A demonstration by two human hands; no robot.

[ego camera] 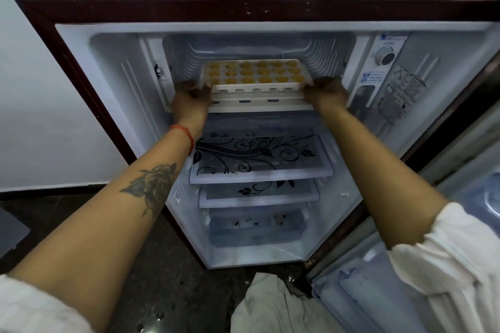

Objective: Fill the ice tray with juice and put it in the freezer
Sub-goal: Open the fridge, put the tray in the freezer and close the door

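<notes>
A white ice tray (255, 87) with several cells of orange juice is held level at the mouth of the freezer compartment (259, 47), at the top of the open fridge. My left hand (190, 101) grips the tray's left end. At the right end, my right hand (326, 93) holds it too. The tray's far half is inside the compartment, its near edge above the white freezer sill (259, 107).
Below the freezer are two glass shelves with a black floral print (259, 159) and a clear drawer (257, 227). The fridge door (405, 265) stands open at the right. A thermostat knob (385, 56) sits on the right inner wall. The floor is dark.
</notes>
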